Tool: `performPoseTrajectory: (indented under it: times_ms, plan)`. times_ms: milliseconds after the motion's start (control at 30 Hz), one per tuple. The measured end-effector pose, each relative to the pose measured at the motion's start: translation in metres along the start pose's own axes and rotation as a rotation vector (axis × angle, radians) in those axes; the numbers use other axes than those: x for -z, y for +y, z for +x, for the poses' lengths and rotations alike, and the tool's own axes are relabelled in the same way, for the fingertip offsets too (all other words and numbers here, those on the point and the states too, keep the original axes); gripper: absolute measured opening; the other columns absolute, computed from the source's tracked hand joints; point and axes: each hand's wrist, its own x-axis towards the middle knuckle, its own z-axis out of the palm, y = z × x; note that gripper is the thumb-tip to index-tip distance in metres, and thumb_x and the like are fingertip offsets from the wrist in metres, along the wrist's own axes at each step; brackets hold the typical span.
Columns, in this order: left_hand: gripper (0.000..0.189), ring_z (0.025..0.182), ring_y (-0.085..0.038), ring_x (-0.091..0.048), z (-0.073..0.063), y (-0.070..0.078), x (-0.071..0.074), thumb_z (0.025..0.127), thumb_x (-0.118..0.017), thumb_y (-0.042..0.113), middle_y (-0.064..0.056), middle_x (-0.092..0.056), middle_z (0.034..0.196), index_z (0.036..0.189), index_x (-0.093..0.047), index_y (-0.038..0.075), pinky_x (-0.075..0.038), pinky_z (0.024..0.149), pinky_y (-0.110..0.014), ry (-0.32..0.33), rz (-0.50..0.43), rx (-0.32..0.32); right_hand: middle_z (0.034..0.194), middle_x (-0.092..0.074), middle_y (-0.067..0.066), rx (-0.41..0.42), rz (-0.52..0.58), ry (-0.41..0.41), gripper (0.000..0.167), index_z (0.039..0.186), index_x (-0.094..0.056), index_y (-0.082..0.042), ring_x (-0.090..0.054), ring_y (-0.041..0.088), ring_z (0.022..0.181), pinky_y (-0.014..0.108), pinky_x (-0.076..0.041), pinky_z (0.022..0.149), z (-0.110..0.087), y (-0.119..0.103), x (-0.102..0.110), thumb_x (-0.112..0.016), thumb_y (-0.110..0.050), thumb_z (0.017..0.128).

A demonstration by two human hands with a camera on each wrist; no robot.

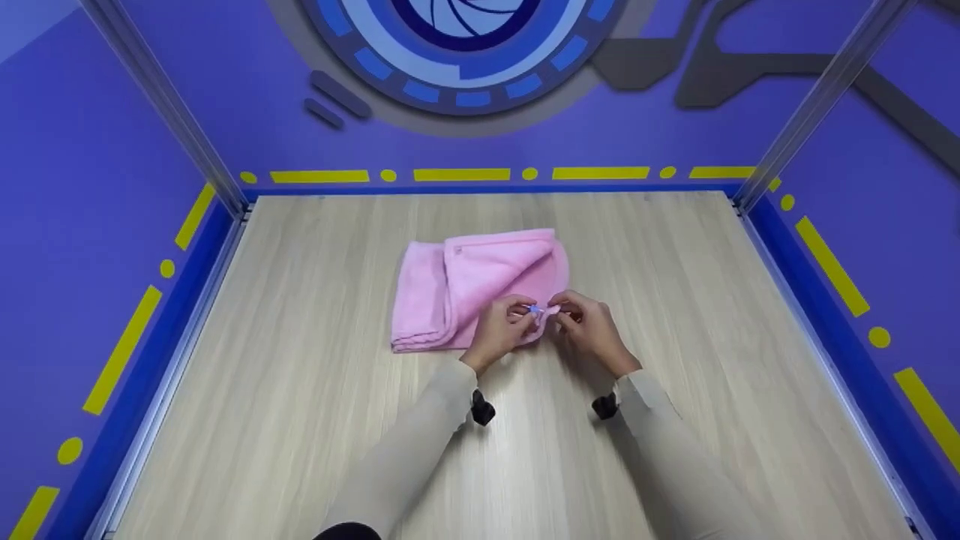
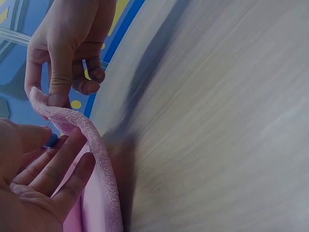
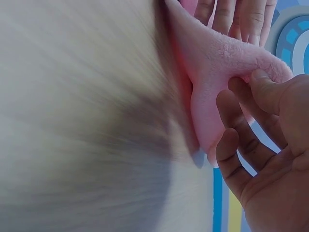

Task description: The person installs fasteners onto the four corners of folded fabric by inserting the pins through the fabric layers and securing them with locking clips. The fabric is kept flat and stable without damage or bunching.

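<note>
A pink towel (image 1: pixel 487 270) lies folded on the table, its right part loosely turned back. At its near right corner, my left hand (image 1: pixel 496 330) pinches a small blue-headed pin (image 2: pixel 51 140) between thumb and forefinger, with the other fingers spread beside the cloth. A thin shaft runs from the blue head toward the towel edge in the left wrist view. My right hand (image 1: pixel 596 328) pinches that raised edge between thumb and forefinger, its remaining fingers loosely curled. The pin is hidden behind the cloth in the right wrist view.
A light wood-grain table (image 1: pixel 300 420) carries the towel. Blue panels (image 1: pixel 247 97) with yellow marks stand along its back and sides, joined by metal posts (image 1: pixel 169 97) at the back corners.
</note>
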Motion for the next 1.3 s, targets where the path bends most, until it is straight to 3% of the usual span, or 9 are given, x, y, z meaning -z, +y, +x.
performPoseTrajectory:
  times_ms: [233, 467, 1033, 1133, 1300]
  plan:
    - [0.023, 0.093, -0.026, -0.074, 0.0001, 0.0001, 0.0006, 0.095, -0.069, -0.001, -0.018, -0.074, 0.1, 0.116, -0.069, -0.011, -0.061, 0.082, -0.025, 0.017, 0.017, -0.017, 0.09, -0.077, 0.017, -0.008, -0.009, 0.004, 0.018, 0.106, -0.072, -0.007, -0.071, 0.029, 0.068, 0.023, -0.053, 0.055, -0.0005, -0.0015, 0.0, -0.066, 0.006, 0.094]
    - [0.025, 0.092, -0.023, -0.074, -0.0009, -0.0024, -0.0004, 0.095, -0.069, -0.001, -0.016, -0.075, 0.1, 0.118, -0.069, -0.011, -0.061, 0.08, -0.024, 0.001, -0.001, 0.006, 0.09, -0.077, 0.015, -0.023, 0.002, 0.0, 0.017, 0.105, -0.072, -0.007, -0.071, 0.03, 0.069, 0.024, -0.054, 0.055, -0.0027, -0.0004, -0.0003, -0.068, 0.005, 0.095]
    - [0.024, 0.093, -0.026, -0.075, -0.0019, -0.0028, -0.0021, 0.094, -0.069, -0.003, -0.017, -0.075, 0.1, 0.117, -0.069, -0.011, -0.061, 0.08, -0.026, 0.008, 0.024, -0.004, 0.089, -0.077, 0.013, -0.006, -0.014, 0.017, 0.016, 0.106, -0.072, -0.007, -0.07, 0.034, 0.067, 0.021, -0.051, 0.053, -0.0045, -0.0001, -0.0012, -0.068, 0.005, 0.095]
    - [0.024, 0.091, -0.024, -0.075, -0.0011, -0.0037, -0.0017, 0.094, -0.069, -0.002, -0.017, -0.075, 0.1, 0.116, -0.069, -0.011, -0.061, 0.079, -0.025, 0.007, 0.051, -0.027, 0.088, -0.077, 0.009, -0.022, -0.029, 0.018, 0.017, 0.105, -0.072, -0.008, -0.07, 0.03, 0.068, 0.021, -0.05, 0.053, -0.0044, -0.0008, -0.001, -0.069, 0.005, 0.094]
    - [0.024, 0.086, -0.022, -0.075, 0.0025, -0.0021, 0.001, 0.09, -0.072, -0.002, -0.015, -0.077, 0.1, 0.113, -0.07, -0.01, -0.061, 0.077, -0.023, 0.008, 0.182, -0.133, 0.087, -0.077, 0.01, -0.027, -0.032, 0.015, 0.018, 0.105, -0.073, -0.009, -0.069, 0.03, 0.068, 0.022, -0.05, 0.053, -0.0033, -0.0025, 0.0005, -0.068, 0.005, 0.094]
